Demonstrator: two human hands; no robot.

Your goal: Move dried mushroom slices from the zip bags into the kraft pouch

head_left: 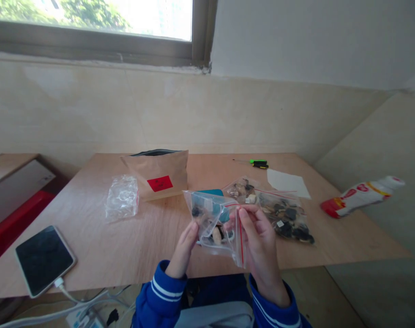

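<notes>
I hold a clear zip bag (211,223) with a red seal strip above the near edge of the wooden table (132,241). Small dark and pale parts sit inside it. My left hand (184,249) pinches its lower left side. My right hand (258,241) grips the sealed end at the right. Just behind my right hand lies a second clear zip bag (285,214) full of small dark parts, flat on the table. A teal object (211,192) shows behind the held bag.
A brown paper pouch (157,175) with a red label stands mid-table, a crumpled clear bag (122,197) to its left. A phone (43,259) on a white cable lies near left. A green-handled screwdriver (258,163), white paper (287,183) and a red-and-white tube (361,195) lie right.
</notes>
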